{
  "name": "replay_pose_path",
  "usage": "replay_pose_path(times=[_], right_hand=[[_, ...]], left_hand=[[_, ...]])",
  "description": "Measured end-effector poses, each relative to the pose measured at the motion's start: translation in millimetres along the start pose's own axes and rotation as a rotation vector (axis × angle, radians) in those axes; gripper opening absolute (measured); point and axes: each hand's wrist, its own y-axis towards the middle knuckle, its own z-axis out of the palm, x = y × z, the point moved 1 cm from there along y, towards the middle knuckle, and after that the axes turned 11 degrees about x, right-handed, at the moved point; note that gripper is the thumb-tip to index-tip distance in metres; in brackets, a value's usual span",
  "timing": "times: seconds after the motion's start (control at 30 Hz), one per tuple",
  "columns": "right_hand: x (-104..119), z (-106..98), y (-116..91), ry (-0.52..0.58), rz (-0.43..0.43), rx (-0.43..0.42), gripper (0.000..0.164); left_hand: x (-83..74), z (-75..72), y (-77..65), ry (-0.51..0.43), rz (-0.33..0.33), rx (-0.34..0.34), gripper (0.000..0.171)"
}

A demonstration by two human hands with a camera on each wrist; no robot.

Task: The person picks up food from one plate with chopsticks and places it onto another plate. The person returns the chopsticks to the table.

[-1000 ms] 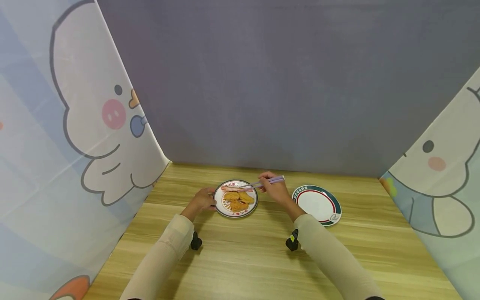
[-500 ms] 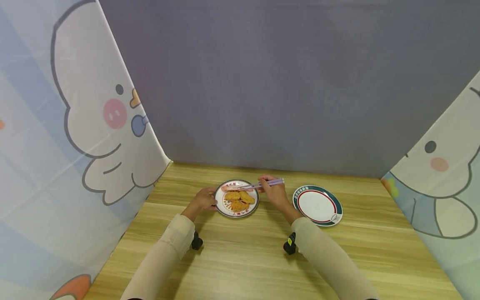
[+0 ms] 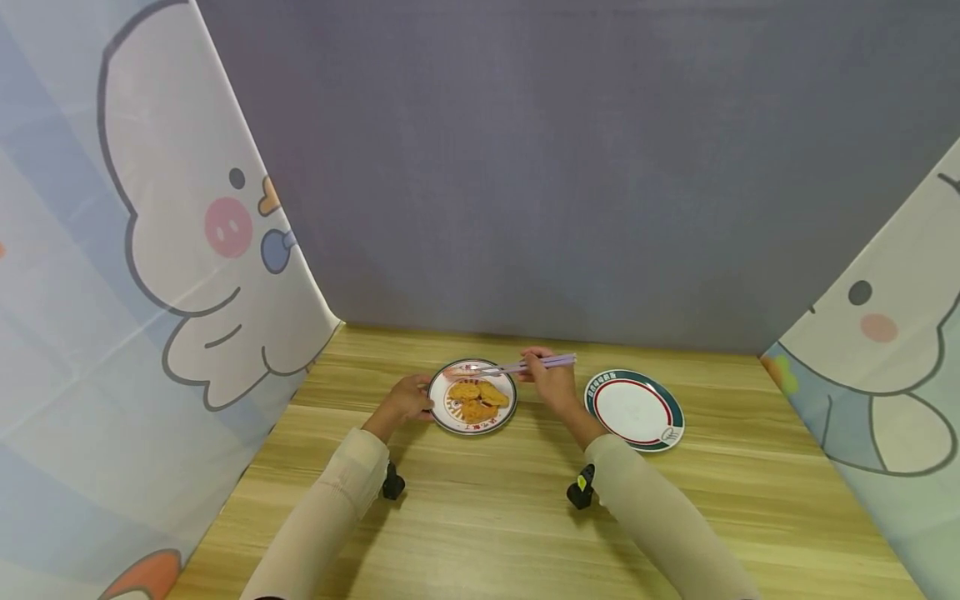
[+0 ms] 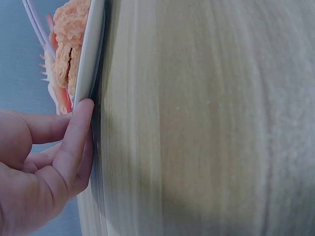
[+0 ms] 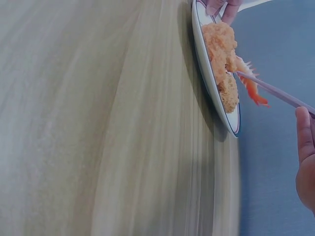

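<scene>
My left hand (image 3: 408, 398) pinches the left rim of a small round plate (image 4: 86, 69), its thumb over the edge and fingers against the underside. On that plate (image 3: 471, 428) lie several golden fried chicken pieces (image 3: 478, 400). Behind them is a pink-and-white shrimp (image 5: 253, 88) with a red tail. My right hand (image 3: 551, 383) grips a pair of lilac chopsticks (image 3: 557, 361), whose tips reach left over the plate to the shrimp. Whether the shrimp is lifted off the plate cannot be told. In the right wrist view, only part of the right hand (image 5: 307, 167) shows.
A larger white plate (image 3: 633, 410) with a green rim and red ring stands on the wooden table (image 3: 487, 517), right of the right forearm. A grey wall (image 3: 487, 167) rises behind the table. Cartoon-printed panels (image 3: 217, 350) flank both sides.
The chopsticks' rear ends and the right hand have shifted slightly; the tips stay near the shrimp. The left hand and both plates look unmoved.
</scene>
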Motion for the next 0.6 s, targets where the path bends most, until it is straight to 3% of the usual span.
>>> replay_pose_path(times=[0.6], right_hand=[[8.5,-20.9,-4.7,0.132,-0.017,-0.022,0.022]], left_hand=[[-1.7,-1.4,-2.0,0.028,-0.023,0.011,0.064]])
